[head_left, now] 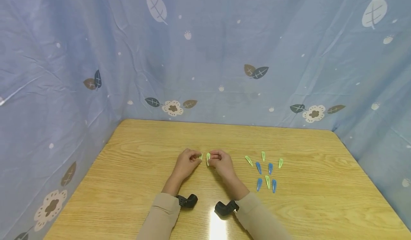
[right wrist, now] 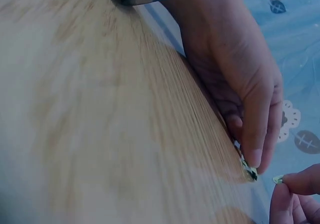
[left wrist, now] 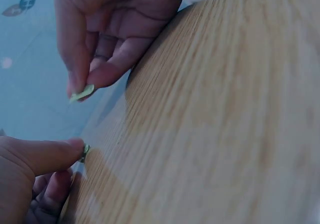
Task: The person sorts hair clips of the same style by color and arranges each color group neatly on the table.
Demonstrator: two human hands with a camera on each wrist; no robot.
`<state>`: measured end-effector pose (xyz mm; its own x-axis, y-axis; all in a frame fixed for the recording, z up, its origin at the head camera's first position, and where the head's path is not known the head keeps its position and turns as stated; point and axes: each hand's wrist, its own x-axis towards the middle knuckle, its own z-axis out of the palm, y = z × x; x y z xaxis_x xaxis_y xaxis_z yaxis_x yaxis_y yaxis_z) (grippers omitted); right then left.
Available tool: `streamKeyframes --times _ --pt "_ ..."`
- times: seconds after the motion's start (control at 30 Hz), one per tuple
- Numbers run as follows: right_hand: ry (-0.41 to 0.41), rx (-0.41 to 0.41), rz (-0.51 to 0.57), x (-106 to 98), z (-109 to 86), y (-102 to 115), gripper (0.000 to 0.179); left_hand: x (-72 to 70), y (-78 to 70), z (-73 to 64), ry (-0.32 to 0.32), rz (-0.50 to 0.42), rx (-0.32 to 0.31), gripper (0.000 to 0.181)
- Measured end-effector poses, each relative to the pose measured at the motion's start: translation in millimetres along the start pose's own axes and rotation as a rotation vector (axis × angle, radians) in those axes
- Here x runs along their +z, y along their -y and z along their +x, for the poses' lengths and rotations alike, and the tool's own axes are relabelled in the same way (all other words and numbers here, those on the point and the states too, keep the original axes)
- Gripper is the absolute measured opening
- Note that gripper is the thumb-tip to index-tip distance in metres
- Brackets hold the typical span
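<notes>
My left hand (head_left: 187, 163) pinches a light green snap hair clip (head_left: 201, 156) between thumb and fingers, just over the wooden table. Close by on the right, my right hand (head_left: 221, 163) pinches a second light green snap hair clip (head_left: 208, 158). A small gap separates the two clips. In the left wrist view, the left hand's clip (left wrist: 85, 153) shows at the thumb tip, low at the left, and the right hand's clip (left wrist: 82, 93) is above it. Fingers cover part of both clips.
Right of the hands, several loose hair clips lie on the table (head_left: 308, 204), some light green, such as one clip (head_left: 268, 182), others blue, such as another (head_left: 259, 184). A blue patterned curtain (head_left: 218, 54) hangs behind and along both sides.
</notes>
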<state>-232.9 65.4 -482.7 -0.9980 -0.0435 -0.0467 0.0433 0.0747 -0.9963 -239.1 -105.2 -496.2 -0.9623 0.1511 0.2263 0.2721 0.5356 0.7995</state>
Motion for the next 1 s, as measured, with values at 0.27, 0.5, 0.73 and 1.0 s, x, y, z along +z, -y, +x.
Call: streamKeyframes --times 0.27,0.5,0.73,1.0 --pt "-0.075 -0.058 -0.156 12.8 6.0 -0.6 0.025 0.0 -1.9 0.1 -0.009 0.014 -0.010 0.020" --pt "-0.098 -0.067 -0.322 18.3 10.1 5.1 0.021 -1.5 -3.4 0.1 -0.009 0.021 -0.004 0.020" --pt "-0.073 -0.038 -0.407 19.5 14.1 9.5 0.020 -1.6 -3.4 -0.1 -0.009 0.022 -0.004 0.019" --pt "-0.070 -0.065 -0.440 18.5 12.8 7.9 0.018 0.6 -3.5 -0.3 -0.006 0.013 -0.012 0.019"
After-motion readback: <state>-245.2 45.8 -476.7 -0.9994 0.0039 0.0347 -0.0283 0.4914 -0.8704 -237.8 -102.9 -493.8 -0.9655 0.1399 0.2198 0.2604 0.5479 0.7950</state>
